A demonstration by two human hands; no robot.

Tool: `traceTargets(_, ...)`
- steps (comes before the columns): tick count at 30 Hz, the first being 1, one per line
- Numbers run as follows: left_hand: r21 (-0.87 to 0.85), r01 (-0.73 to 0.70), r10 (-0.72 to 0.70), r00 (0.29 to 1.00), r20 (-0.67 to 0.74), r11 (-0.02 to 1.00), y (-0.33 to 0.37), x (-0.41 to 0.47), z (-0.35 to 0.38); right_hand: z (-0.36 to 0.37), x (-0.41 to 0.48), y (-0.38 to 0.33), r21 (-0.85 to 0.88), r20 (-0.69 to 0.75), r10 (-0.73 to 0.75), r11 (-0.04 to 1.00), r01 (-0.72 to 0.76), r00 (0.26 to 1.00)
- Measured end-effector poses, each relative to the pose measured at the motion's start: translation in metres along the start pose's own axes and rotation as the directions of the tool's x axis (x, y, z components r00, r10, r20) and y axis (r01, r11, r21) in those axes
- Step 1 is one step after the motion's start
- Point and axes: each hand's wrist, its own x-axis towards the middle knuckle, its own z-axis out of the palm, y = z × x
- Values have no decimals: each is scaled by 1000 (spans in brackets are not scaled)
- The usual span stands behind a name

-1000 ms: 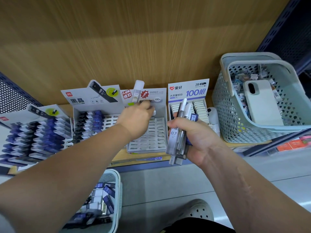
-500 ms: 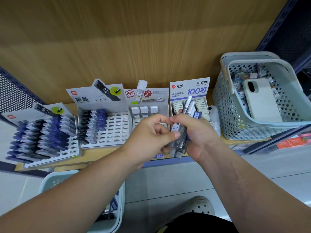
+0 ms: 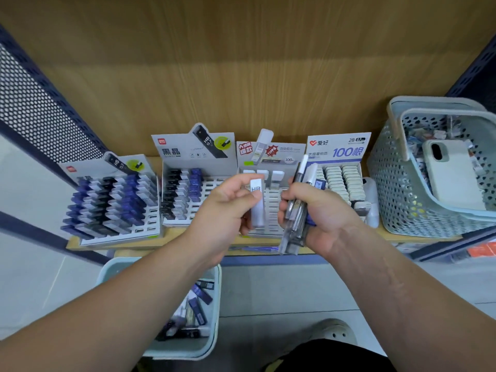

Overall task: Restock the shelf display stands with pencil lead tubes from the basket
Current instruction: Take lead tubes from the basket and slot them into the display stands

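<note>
Left hand point(image 3: 228, 210) is raised in front of the shelf point(image 3: 88, 244). Thumb and curled fingers pinch one white tube point(image 3: 257, 208) marked HB, held near upright. Right hand point(image 3: 322, 213) is just beside it, fist wrapped tight round a bundle of tubes point(image 3: 294, 218). These are clear-bodied, some white-capped, with ends sticking out above and below the fist. The single tube sits apart from the bundle.

Both hands are in front of the third stand point(image 3: 272, 208). Its slots are mostly bare, with three white tubes point(image 3: 277, 176) standing in the back row. To the left are two stands of black and blue tubes. The far one point(image 3: 149, 224) is nearly full; the near one point(image 3: 185, 146) is filled only on its left side. The fourth stand point(image 3: 338, 149), on the right, is packed with pale tubes.

Floor basket point(image 3: 218, 304) sits under the left forearm, with loose tubes point(image 3: 198, 307) inside. A second basket point(image 3: 389, 189) is at the right end of the shelf, with a phone point(image 3: 453, 175) lying in it.
</note>
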Motion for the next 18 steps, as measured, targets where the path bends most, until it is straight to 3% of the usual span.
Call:
traceTargets(6,200,35,22,961,-276,979,-10,1,-76,36,2,9,-83,9,36,996,-35,999)
traceTargets(10,398,79,98,909,-404,914,-19,12,-120,56,4,17,-116,9,44,992,-43,999)
traceTargets(14,592,42,246,884,-397,805,-13,40,-138,62,6,25,-157,6,56,986,-54,998)
traceTargets(18,728,-23,328,902,-281,686,-13,74,-143,62,9,27,-185,-28,46,981,-50,999)
